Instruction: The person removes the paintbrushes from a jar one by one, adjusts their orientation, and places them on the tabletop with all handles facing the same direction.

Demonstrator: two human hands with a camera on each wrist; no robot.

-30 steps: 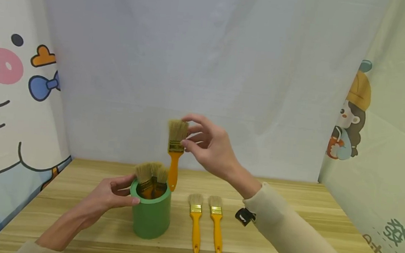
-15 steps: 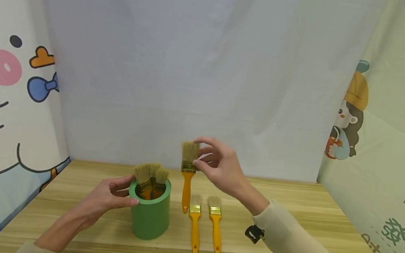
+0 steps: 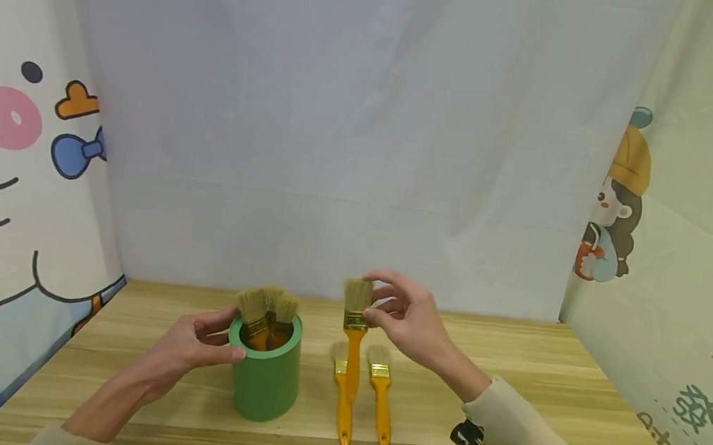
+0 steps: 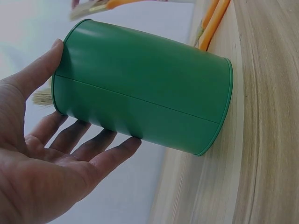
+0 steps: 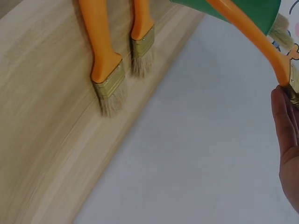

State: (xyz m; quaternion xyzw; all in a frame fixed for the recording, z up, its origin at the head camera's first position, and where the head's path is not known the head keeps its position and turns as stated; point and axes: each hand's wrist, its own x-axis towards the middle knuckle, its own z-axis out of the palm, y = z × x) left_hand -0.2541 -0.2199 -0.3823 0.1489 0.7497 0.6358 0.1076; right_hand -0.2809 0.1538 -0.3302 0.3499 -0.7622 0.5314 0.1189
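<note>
My left hand (image 3: 193,341) holds a green can (image 3: 266,384) near its rim, thumb on one side and fingers along the other. Several paintbrushes (image 3: 267,314) stand in the can, bristles up, their handle ends hidden inside. With my right hand (image 3: 408,319) I pinch another paintbrush (image 3: 355,335) at its metal band. Its bristles point up and its orange handle hangs down. In the head view that handle overlaps one of two paintbrushes lying side by side on the table, the left brush (image 3: 344,419); the right brush (image 3: 382,401) lies just beside it.
The wooden table (image 3: 497,362) reaches back to a pale cloth backdrop (image 3: 354,109). Printed cloth with cartoon figures hangs at the left and right sides. A small black device (image 3: 467,437) is at the right sleeve.
My right hand has carried its paintbrush down and to the right, from beside the can to over the lying brushes. The left hand and the can stay where they were.
</note>
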